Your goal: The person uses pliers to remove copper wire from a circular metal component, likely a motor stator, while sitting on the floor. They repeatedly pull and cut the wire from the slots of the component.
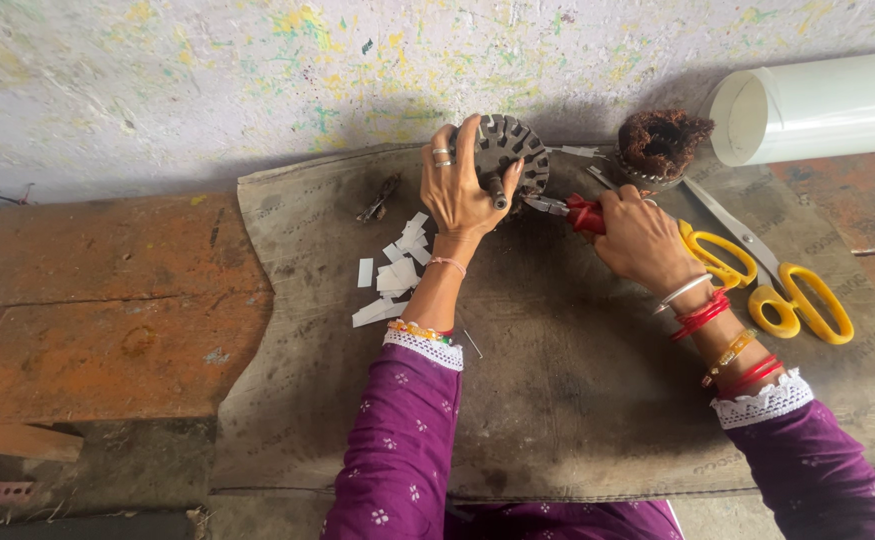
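My left hand (460, 187) grips a round, slotted metal motor core (513, 152) with a short shaft, holding it upright against the wall on a grey mat (557, 390). My right hand (637, 237) is closed around red-handled pliers (575, 212), whose metal jaws touch the core's right edge. Both arms wear purple sleeves with white lace cuffs and bangles at the wrists.
A pile of small white paper strips (395, 273) lies left of my left arm. A brown copper-wire bundle (661, 143), a white tube (817, 105) and large yellow-handled scissors (769, 275) sit to the right. Orange worn floor (97, 300) extends left.
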